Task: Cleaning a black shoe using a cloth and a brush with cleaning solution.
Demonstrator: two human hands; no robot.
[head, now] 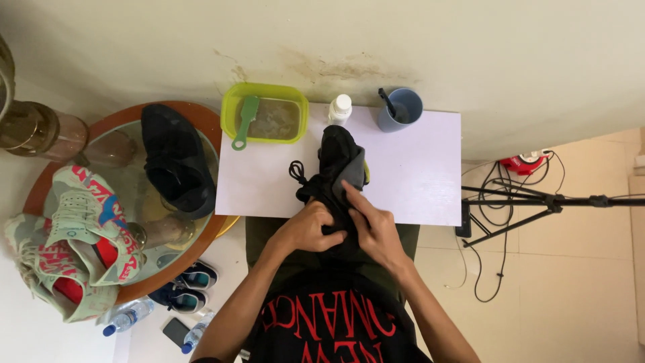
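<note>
both hands, left hand point(306, 228) and right hand point(375, 228), close their fingers around a black shoe point(338, 158) at the near edge of the white surface point(416, 168), green tub point(265, 113) beyond.

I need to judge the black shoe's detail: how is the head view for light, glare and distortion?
Head view: light even, focus sharp; the black shoe between left hand and right hand reads nearly featureless; glare on the glass table; wide-angle bending at edges.
</note>
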